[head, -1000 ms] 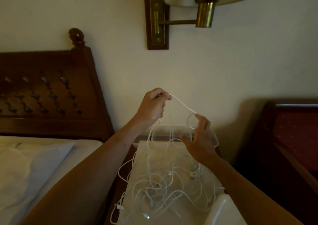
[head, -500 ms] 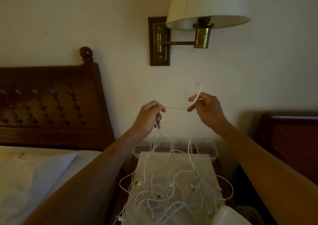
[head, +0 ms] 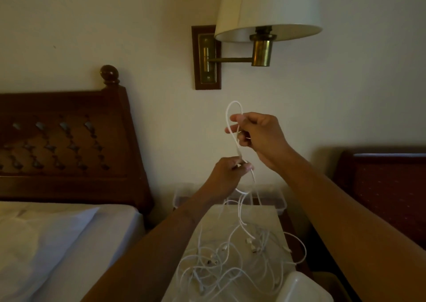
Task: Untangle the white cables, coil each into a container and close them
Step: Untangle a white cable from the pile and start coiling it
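Observation:
A tangle of white cables (head: 232, 262) lies on a pale sheet over the nightstand (head: 265, 218). One white cable (head: 230, 126) is lifted out of it and loops above my right hand (head: 258, 138), which pinches it high in front of the wall. Lower and to the left, my left hand (head: 230, 174) pinches the same cable, whose strands hang from there down into the tangle. Clear plastic containers (head: 276, 200) stand at the back of the nightstand, partly hidden by my left arm. A white container or lid (head: 299, 288) shows at the bottom right.
A wooden headboard (head: 69, 140) and a bed with a white pillow (head: 46, 244) fill the left. A brass wall lamp (head: 262, 48) with a pale shade hangs above my hands. Dark wooden furniture with red upholstery (head: 387, 186) stands at the right.
My right hand has drawn its loop of cable in above my left hand, and the stretch between them now runs nearly upright. The view has tilted up slightly.

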